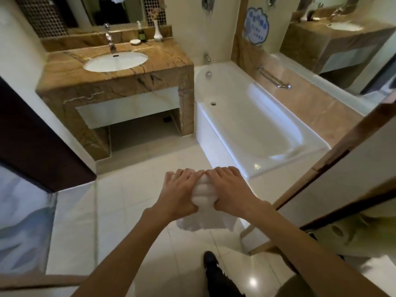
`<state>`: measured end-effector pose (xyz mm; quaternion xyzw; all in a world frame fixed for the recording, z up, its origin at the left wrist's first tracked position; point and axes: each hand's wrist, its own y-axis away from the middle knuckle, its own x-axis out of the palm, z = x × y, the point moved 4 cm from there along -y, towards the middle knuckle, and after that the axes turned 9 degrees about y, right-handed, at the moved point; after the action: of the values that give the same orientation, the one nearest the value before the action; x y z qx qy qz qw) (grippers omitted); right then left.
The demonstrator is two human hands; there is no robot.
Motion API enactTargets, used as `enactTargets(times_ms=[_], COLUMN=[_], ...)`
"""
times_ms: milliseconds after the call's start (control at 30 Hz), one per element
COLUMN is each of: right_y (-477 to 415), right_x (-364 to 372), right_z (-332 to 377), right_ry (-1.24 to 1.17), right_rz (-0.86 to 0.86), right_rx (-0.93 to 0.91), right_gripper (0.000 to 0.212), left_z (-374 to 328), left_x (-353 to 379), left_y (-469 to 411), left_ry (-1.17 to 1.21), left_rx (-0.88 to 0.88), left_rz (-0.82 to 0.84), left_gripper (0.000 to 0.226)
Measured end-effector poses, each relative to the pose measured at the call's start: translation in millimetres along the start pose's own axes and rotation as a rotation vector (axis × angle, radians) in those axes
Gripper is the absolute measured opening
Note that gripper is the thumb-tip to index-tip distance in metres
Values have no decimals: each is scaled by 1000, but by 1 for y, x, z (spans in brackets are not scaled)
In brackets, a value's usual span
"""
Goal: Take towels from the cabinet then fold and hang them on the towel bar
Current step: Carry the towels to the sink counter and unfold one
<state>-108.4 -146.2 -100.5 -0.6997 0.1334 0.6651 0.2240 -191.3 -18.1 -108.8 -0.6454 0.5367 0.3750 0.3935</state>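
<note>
Both hands are on the towel (203,195). It is white, bunched in thick folds and held up in the air over the floor (139,189), with its lower part hanging loose below the wrists. The left hand (179,192) grips its left side, fingers curled over the top. The right hand (230,189) grips the right side the same way, and the two sets of fingertips nearly meet in the middle.

Under and ahead of the towel lies pale tile, an open strip running forward. On the right the strip ends at the tub (252,171), whose near corner is just beyond the right hand. On the left it ends at the stone worktop (167,61), which butts against the tub's head end and has an open recess beneath it. A dark door (32,136) crowds in from the left, and a wood-edged panel (342,146) slants in close on the right.

One dark shoe (211,261) stands on the tile below the arms.

On the worktop are a sink (115,61), a tap (110,42), a small dish (135,41), a bottle (141,33) and a white vase (157,32). A chrome rail (274,79) lies along the ledge on the tub's far side, well away from the towel.
</note>
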Motion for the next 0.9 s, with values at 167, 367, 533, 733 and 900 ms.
enactTargets(times_ms=[167,367,533,733,900], right_y=[-52,-117,-159,-201,-245], right_x=[10,17,31,46,57], right_z=[-14,-29,-36,-39,-38], right_ry=[-14,-60,-117,-183,-186], right_rz=[66,121,118,116,165], right_rx=[-98,-217,-275,-294,-298], right_gripper=[71,76,78,78,75], left_z=[25,57,80,110,147], left_x=[-8,-20,-28,-36,-41], left_y=[-31,-70,-92,-112,-137], left_ry=[-18,-42,-52,-48,-49], left_rx=[-100,-232,-306,-355,-351], left_rz=[17,-9,-5,-21,-27], left_gripper=[87,90,91,90,89])
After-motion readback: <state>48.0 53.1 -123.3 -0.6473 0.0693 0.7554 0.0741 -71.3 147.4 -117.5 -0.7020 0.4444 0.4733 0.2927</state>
